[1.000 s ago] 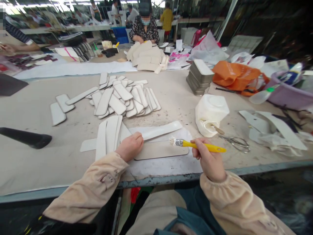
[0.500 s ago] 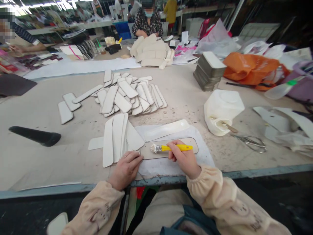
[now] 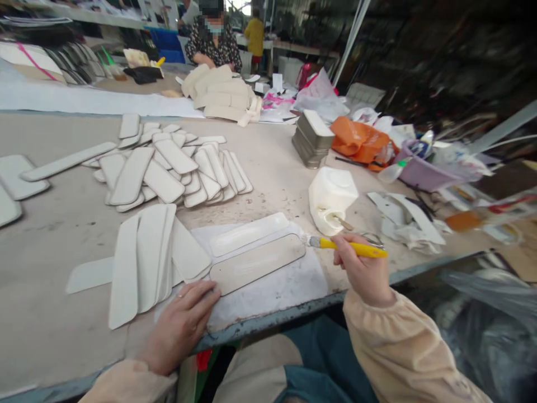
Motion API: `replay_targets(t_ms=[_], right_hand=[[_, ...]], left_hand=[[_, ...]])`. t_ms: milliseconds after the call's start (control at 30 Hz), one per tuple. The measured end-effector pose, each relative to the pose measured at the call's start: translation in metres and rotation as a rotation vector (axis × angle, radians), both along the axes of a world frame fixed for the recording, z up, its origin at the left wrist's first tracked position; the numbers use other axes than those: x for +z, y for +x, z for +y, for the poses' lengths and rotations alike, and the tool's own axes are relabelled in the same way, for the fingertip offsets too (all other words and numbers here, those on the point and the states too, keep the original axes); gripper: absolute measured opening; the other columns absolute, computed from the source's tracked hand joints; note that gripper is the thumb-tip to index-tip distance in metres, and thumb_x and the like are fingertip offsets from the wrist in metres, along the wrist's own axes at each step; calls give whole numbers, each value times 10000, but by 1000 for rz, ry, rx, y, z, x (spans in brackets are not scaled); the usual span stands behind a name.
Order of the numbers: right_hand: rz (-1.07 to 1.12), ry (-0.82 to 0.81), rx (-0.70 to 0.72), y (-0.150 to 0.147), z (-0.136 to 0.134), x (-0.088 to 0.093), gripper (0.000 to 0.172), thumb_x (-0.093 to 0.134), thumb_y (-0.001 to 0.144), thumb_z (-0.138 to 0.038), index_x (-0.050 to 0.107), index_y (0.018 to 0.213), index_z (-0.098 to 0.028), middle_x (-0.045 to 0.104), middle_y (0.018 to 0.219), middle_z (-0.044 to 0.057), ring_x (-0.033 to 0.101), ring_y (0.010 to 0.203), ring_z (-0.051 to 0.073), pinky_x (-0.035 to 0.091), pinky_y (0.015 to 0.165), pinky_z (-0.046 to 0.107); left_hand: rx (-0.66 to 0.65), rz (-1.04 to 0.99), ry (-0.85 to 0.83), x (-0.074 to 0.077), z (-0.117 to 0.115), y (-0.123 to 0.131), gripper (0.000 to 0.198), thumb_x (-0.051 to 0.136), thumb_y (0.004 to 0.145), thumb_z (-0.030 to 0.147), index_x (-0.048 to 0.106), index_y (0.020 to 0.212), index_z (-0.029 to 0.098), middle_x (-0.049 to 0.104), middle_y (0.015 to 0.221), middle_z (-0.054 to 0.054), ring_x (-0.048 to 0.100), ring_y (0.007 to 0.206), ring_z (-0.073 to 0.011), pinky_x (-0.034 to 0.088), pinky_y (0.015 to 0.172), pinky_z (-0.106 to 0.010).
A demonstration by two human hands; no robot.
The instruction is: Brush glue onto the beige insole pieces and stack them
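My right hand [image 3: 363,271] is closed round the yellow handle of a brush [image 3: 352,246], whose white-coated bristles are at the right end of a long beige panel [image 3: 260,263] with rounded corners. A whitish wet streak shows on that panel. At its left end, my left hand [image 3: 182,322] lies with fingers stretched out, the fingertips touching the edge. A second, glossy white-coated panel [image 3: 249,232] lies just behind. Both panels rest on a white sheet [image 3: 293,285]. Fanned white panels [image 3: 142,260] overlap to the left, close to my left hand.
Behind lies a heap of dark-edged white pieces [image 3: 168,162]. A cut-open white jug [image 3: 333,196] with a stick in it stands right, scissors [image 3: 373,239] partly hidden beside it. Farther back are a stacked pile [image 3: 312,140], an orange bag [image 3: 361,143] and a seated person [image 3: 213,42].
My right hand has carried the brush from the panel's middle to its right end. A wet streak now shows on the panel. The view has turned to the right.
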State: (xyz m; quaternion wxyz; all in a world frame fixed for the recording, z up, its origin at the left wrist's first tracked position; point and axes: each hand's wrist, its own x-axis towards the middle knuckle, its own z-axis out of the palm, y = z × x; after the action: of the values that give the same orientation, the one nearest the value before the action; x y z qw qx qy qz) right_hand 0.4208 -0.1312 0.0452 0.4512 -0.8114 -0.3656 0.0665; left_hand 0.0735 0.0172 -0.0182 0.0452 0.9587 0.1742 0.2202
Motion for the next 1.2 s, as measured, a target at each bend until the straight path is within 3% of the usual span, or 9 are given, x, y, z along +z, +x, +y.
replay_targets(t_ms=[167,267,467,600,800,1033,1200], right_hand=[[-268,100,-152,32,-16,18,341,542,881,-503,654,821,-187,584,561,-1,555,511,142,432,544,275],[-324,74,-168,52,-15,17,346,544,881,-503,673,851,-184,631,625,16,589,532,144,438,532,266],[-362,-107,-14,76,11,-16,352,529,886,-503,707,919,-201,706,720,24,664,632,162,482,607,258],[-241,-77,45,83,21,-31,347,585,847,-500,723,941,-195,732,794,37,683,683,165,519,651,262],[-119,74,-90,84,10,-16,357,632,805,-505,726,895,-173,711,749,43,666,639,168,521,575,255],[-160,16,33,68,-8,-7,286,640,808,-451,727,853,-182,711,826,48,645,683,171,517,603,265],[-193,51,11,61,-16,6,214,667,795,-407,724,822,-203,695,777,29,629,666,162,499,611,261]], left_hand=[[-54,-8,101,-5,6,-3,277,477,891,191,658,1098,218,684,1129,-72,653,1013,-204,543,889,-327],[-70,-24,141,-3,7,0,271,468,892,201,664,1079,215,694,1106,-64,667,983,-190,543,873,-298],[-45,3,136,-5,6,0,283,477,884,201,660,1099,212,686,1122,-69,665,994,-196,526,900,-308],[-31,12,102,-7,6,-2,288,497,873,189,660,1109,220,680,1136,-67,663,996,-200,521,909,-314],[-24,12,97,-8,6,0,278,498,870,204,664,1092,219,692,1109,-69,666,985,-204,532,894,-314],[-22,30,81,-8,6,-1,282,502,870,190,651,1107,220,680,1131,-74,650,1010,-205,525,909,-324],[-27,8,85,-4,4,2,263,500,869,181,663,1076,200,686,1111,-80,657,994,-205,531,891,-318]])
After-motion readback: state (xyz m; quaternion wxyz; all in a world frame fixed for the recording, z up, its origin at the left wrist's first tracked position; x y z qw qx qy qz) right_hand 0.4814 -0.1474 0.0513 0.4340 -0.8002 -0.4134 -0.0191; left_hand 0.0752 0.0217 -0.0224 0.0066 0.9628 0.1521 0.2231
